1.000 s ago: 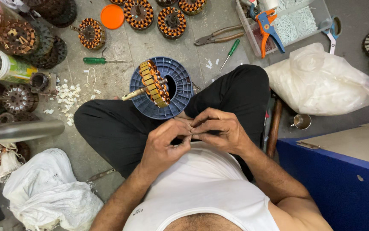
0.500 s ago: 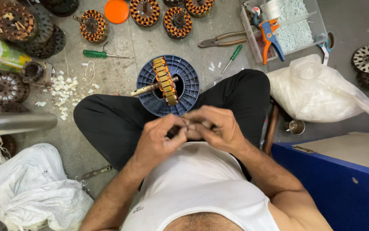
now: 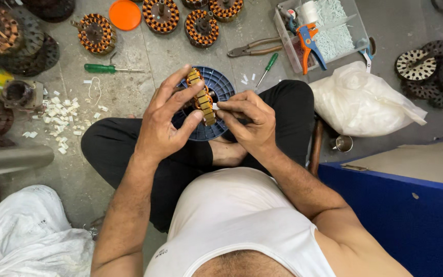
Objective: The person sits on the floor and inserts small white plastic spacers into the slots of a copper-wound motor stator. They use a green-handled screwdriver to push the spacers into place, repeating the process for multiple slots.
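I sit cross-legged on a concrete floor. My left hand (image 3: pixel 166 119) grips a copper-wound stator ring (image 3: pixel 202 97), held on edge over a blue plastic spool (image 3: pixel 220 87) that lies on the floor by my knees. My right hand (image 3: pixel 247 122) pinches a small white strip (image 3: pixel 215 106) against the ring's side. Both hands meet at the ring, above my black trousers.
Several wound stators (image 3: pixel 95 33) and an orange lid (image 3: pixel 125 14) lie ahead. A green screwdriver (image 3: pixel 106 68), pliers (image 3: pixel 255 48), white scraps (image 3: pixel 60 110), a clear box of white strips (image 3: pixel 329 31), white bags (image 3: pixel 365 100), a blue cabinet (image 3: pixel 401 215) and dark rotor discs (image 3: pixel 427 66) surround me.
Both hands moved from near my chest out over the blue spool. My left hand took hold of the stator ring, and my right hand now brings a white strip to it.
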